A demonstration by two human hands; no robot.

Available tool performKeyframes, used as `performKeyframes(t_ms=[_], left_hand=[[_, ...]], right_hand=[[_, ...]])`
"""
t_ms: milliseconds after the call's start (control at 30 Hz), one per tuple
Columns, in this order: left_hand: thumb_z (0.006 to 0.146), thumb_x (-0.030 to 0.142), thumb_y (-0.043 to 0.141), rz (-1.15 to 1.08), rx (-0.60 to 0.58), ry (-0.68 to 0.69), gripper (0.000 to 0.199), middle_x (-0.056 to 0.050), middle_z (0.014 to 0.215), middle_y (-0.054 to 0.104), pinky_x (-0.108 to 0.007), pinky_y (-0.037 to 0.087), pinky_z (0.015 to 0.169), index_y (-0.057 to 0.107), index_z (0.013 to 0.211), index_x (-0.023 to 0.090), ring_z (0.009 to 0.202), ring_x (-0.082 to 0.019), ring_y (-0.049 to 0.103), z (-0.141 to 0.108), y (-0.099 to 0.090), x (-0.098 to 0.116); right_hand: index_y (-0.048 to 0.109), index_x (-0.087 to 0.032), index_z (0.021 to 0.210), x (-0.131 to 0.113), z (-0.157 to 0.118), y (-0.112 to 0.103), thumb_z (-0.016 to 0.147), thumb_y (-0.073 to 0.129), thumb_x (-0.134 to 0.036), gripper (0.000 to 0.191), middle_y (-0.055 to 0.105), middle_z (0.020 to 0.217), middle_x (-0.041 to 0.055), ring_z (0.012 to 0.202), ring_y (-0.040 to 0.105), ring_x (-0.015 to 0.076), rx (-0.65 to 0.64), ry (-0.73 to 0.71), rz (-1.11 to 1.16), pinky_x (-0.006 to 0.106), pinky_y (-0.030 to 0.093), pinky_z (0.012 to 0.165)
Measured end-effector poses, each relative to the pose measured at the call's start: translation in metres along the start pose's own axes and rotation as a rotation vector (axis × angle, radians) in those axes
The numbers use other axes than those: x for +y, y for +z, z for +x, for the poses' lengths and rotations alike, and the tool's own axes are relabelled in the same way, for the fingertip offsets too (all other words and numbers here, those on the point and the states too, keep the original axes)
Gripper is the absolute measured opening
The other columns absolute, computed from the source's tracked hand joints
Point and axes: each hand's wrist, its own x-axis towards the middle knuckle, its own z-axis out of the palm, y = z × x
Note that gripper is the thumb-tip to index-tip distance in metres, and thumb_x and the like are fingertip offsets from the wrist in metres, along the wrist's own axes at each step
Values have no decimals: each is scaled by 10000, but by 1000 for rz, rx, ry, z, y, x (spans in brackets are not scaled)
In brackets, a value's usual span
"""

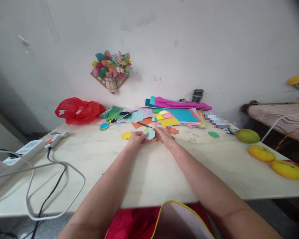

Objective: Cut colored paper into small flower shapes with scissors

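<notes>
Near the middle of the table, my left hand (137,137) pinches a pale blue paper cutout (149,133) with a yellowish edge by its left side. My right hand (164,136) is at the cutout's right side, with its fingers partly hidden; scissors or another dark tool seem to be in it, their blade (145,125) pointing up and left behind the cutout. A yellow paper cutout (126,135) lies just left of my left hand. An orange-red flower cutout (173,130) lies beyond my right hand.
Coloured sheets (184,114) are stacked at the back, with scissors (126,114) to their left. A red plastic bag (77,111) is back left. Cables and a power strip (27,151) lie left; mangoes (261,152) and a green oval (213,134) lie right.
</notes>
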Motion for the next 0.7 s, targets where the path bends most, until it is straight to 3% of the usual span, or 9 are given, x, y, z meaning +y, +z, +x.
performKeyframes(t_ms=[133, 333, 533, 700], left_hand=[[562, 355, 810, 0, -21, 3, 327, -60, 652, 682, -297, 533, 610, 588, 655, 134, 597, -187, 667, -2, 0, 2], [575, 344, 808, -11, -59, -16, 315, -65, 655, 682, -293, 534, 596, 592, 653, 130, 592, -196, 671, -3, -1, 1], [741, 450, 668, -82, -73, -72, 356, -120, 700, 703, -315, 548, 594, 640, 793, 99, 605, -227, 685, -2, -1, 4], [812, 552, 529, -95, -34, -140, 447, -125, 629, 691, -304, 545, 556, 615, 750, 118, 594, -234, 686, 0, 1, 6]], right_hand=[[612, -154, 649, 1, -1, 0, 669, 689, -398, 256, 607, 585, 11, 508, 553, 112, -36, -14, -115, 192, 414, 386], [580, -165, 560, 7, 1, 3, 580, 739, -331, 231, 560, 502, -25, 448, 488, 93, 29, -32, -156, 198, 401, 389], [565, -165, 540, 8, 3, 3, 584, 720, -301, 211, 540, 484, -29, 418, 458, 83, 55, -25, -166, 201, 380, 379], [534, -165, 512, 8, 2, 2, 565, 739, -314, 258, 503, 449, -36, 413, 455, 87, 54, -39, -177, 198, 361, 361]])
